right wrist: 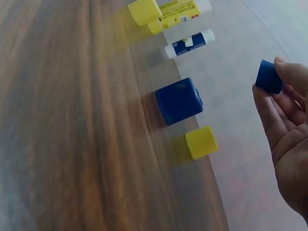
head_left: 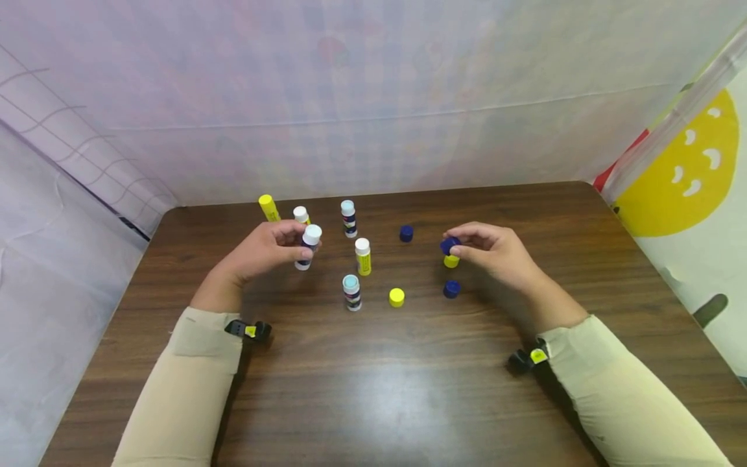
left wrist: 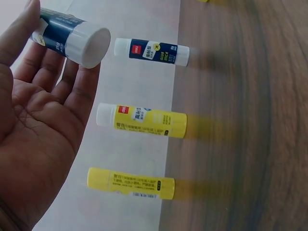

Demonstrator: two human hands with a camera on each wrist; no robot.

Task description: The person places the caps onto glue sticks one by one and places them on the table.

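Note:
My left hand (head_left: 270,250) grips a navy-and-white glue stick (head_left: 309,241) at the left of the table, its white end facing up. In the left wrist view the held glue stick (left wrist: 57,36) lies between thumb and fingers. On the right, my right hand (head_left: 493,253) pinches a dark blue cap (head_left: 449,244) between thumb and fingertips, over a yellow cap (head_left: 451,261). The right wrist view shows the pinched blue cap (right wrist: 269,77) up off the table. Another dark blue cap (head_left: 452,289) sits just in front of that hand.
Between the hands stand two navy glue sticks (head_left: 349,219) and a yellow one (head_left: 364,259) with a white top. A yellow-capped glue stick (head_left: 269,207) and another white-topped one (head_left: 301,215) stand behind my left hand. A blue cap (head_left: 406,233) and a yellow cap (head_left: 397,298) sit mid-table.

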